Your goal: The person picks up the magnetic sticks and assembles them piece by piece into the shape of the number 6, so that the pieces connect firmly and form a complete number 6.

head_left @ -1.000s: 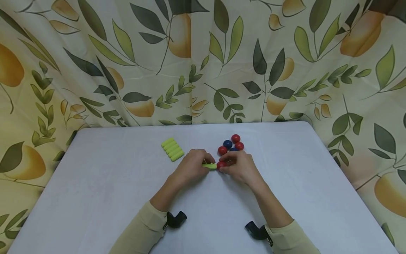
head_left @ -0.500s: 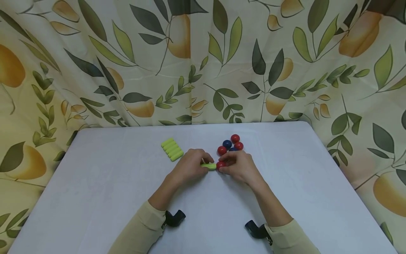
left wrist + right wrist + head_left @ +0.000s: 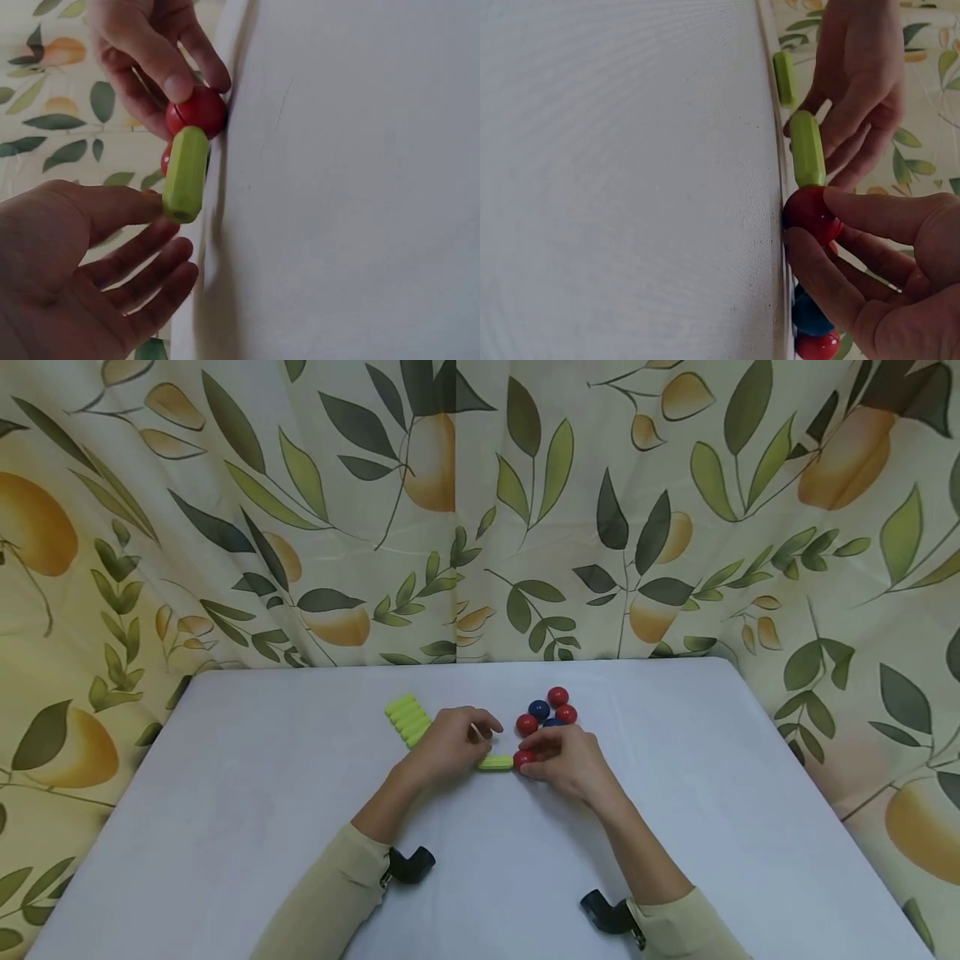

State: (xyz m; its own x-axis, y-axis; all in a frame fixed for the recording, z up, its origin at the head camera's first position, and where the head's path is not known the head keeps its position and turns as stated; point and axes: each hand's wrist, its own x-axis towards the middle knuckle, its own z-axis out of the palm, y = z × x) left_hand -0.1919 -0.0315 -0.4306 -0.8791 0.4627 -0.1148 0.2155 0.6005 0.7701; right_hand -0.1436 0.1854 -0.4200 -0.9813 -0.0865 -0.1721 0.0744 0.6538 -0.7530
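My right hand pinches a red ball between thumb and fingers on the white table. A lime-green faceted stick joins the ball's left side, end-on to it, and lies level in the head view. The left hand is just behind and left of the stick, fingers spread loosely with nothing gripped. In the left wrist view its thumb tip comes right beside the stick's near end. The stick's far end reaches the ball in both wrist views.
Several more green sticks lie side by side at the back left, partly behind the left hand. Behind the right hand sits a cluster of red balls and blue balls. A patterned curtain hangs beyond the table's far edge.
The left hand has let go of the green stick and lifted slightly back from it, its fingers opening. The right hand keeps its hold on the red ball. The head view has tilted slightly up.
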